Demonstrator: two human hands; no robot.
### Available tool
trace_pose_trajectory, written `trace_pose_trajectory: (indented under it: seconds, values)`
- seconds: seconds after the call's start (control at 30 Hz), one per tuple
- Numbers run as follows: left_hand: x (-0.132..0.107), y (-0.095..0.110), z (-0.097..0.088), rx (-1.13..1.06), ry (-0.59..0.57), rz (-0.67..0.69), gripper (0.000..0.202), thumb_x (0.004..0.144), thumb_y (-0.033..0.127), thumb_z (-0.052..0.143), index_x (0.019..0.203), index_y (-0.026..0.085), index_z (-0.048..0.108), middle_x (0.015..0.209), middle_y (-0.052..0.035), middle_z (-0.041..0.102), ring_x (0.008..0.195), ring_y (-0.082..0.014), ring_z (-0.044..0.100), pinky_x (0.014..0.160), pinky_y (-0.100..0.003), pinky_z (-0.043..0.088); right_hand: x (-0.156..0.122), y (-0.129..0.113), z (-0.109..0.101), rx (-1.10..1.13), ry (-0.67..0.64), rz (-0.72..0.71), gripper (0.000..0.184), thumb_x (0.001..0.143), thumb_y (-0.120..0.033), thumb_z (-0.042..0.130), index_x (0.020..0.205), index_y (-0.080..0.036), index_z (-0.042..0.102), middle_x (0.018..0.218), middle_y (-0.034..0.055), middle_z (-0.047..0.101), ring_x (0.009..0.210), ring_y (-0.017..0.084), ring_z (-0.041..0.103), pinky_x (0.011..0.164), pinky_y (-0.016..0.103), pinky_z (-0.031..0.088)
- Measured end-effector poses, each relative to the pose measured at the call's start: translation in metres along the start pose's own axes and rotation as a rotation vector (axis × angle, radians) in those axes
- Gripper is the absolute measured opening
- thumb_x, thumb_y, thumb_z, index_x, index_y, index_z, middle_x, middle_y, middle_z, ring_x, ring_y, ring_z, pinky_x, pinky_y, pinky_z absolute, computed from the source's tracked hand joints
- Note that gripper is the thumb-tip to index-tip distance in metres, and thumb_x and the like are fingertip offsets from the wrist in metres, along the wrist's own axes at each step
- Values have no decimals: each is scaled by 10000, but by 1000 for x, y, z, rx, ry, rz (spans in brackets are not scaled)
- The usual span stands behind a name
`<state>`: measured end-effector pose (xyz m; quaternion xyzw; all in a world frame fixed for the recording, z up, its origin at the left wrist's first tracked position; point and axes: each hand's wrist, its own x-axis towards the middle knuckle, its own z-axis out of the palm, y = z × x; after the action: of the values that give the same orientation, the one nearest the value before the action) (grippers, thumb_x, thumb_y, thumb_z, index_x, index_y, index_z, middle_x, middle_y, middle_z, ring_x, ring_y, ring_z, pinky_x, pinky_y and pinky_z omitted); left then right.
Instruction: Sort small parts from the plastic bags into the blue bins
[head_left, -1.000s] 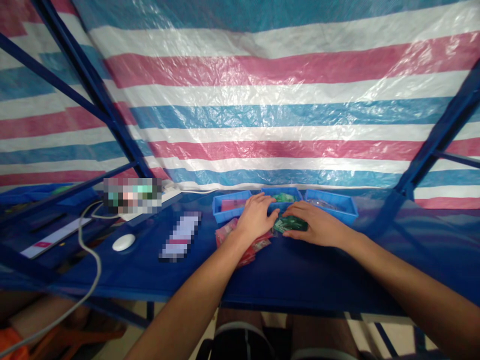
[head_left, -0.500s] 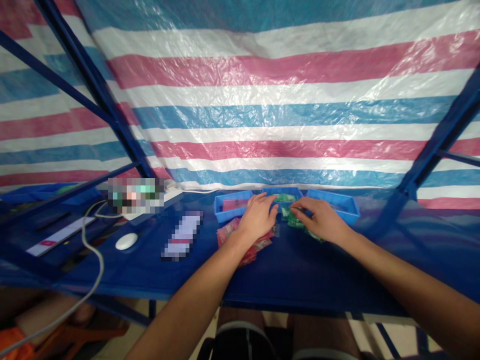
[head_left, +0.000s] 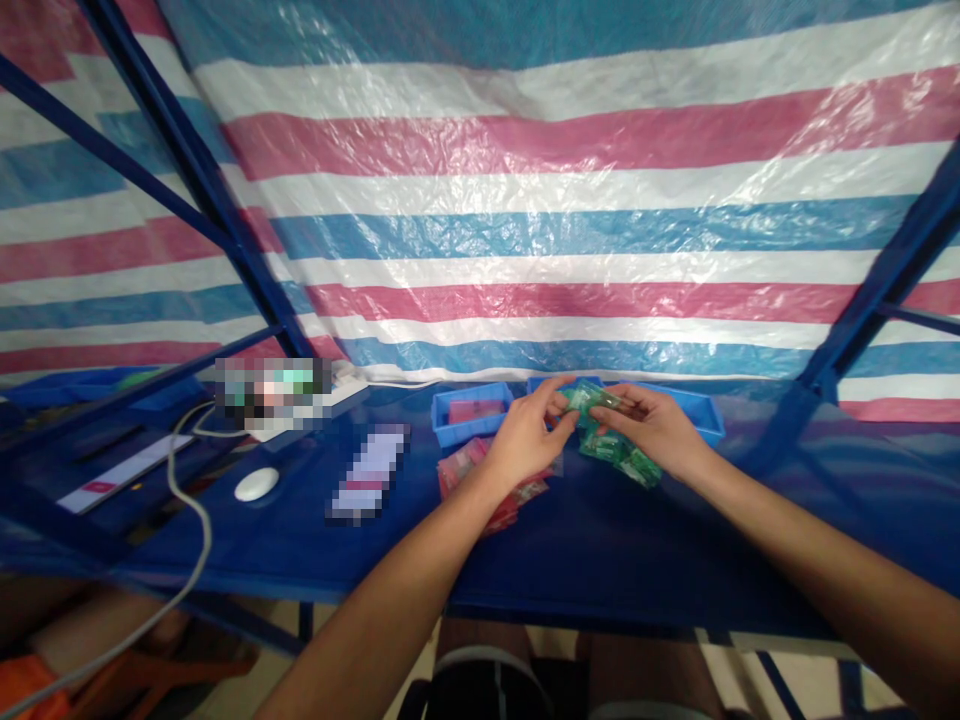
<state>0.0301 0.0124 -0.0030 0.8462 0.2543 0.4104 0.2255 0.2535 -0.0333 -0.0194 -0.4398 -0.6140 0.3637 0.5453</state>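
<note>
Bunch of green packets (head_left: 615, 448) was held just above the blue table (head_left: 600, 560), in front of the trays. Right hand (head_left: 660, 432) gripped it, fingers curled around. Left hand (head_left: 525, 440) pinched the topmost packet's end. Red packets (head_left: 466, 470) lay at 8 o'clock, tray (head_left: 471, 412) at 10, mouse (head_left: 256, 484) far off at 9.

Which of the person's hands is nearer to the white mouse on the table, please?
Left. The left hand is right of the mouse, pinching the green packets; the right hand holds them farther right.
</note>
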Motion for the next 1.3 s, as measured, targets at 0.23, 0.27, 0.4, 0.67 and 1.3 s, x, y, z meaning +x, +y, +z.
trace_pose_trajectory:
  seconds: [0.23, 0.27, 0.4, 0.67, 1.3]
  values:
    - [0, 7, -3, 33, -24, 36, 439, 1062, 330, 592, 1480, 197, 605, 1054, -64, 795, 921, -206, 752, 911, -351, 621, -3, 5, 6, 81, -42, 35, 414, 831, -516, 898, 1105, -257, 727, 977, 36, 792, 782, 200, 718, 773, 351, 603]
    - [0, 8, -4, 45, -33, 52, 445, 1069, 324, 579, 1497, 206, 601, 1083, -67, 795, 934, -206, 751, 930, -357, 619, -3, 5, 7, 99, -40, 38, 424, 827, -506, 903, 1120, -264, 715, 974, 29, 788, 766, 191, 709, 760, 343, 602]
    - [-2, 10, -5, 59, -44, 137, 406, 1077, 343, 579, 1461, 235, 653, 1307, -103, 741, 1146, -224, 727, 1042, -381, 599, -2, 1, 9, 236, 10, 92, 526, 774, -483, 943, 1178, -269, 682, 920, 2, 765, 700, 156, 676, 701, 305, 594]
    - [-1, 6, -4, 185, 12, 233, 238, 1030, 282, 670, 1245, 246, 764, 1482, -107, 646, 1422, -266, 585, 1228, -466, 479, -2, -5, 1, 457, -11, 321, 522, 765, -391, 970, 1195, -245, 713, 646, -67, 603, 530, 84, 526, 473, 183, 415]
    - [-4, 13, -4, 222, -76, 255, 497, 944, 389, 796, 1414, 288, 667, 1546, -116, 600, 1485, -311, 529, 1269, -524, 434, -3, 0, 1, 455, -62, 399, 483, 824, -440, 896, 610, -206, 532, 446, -86, 355, 401, 54, 232, 389, 233, 162]
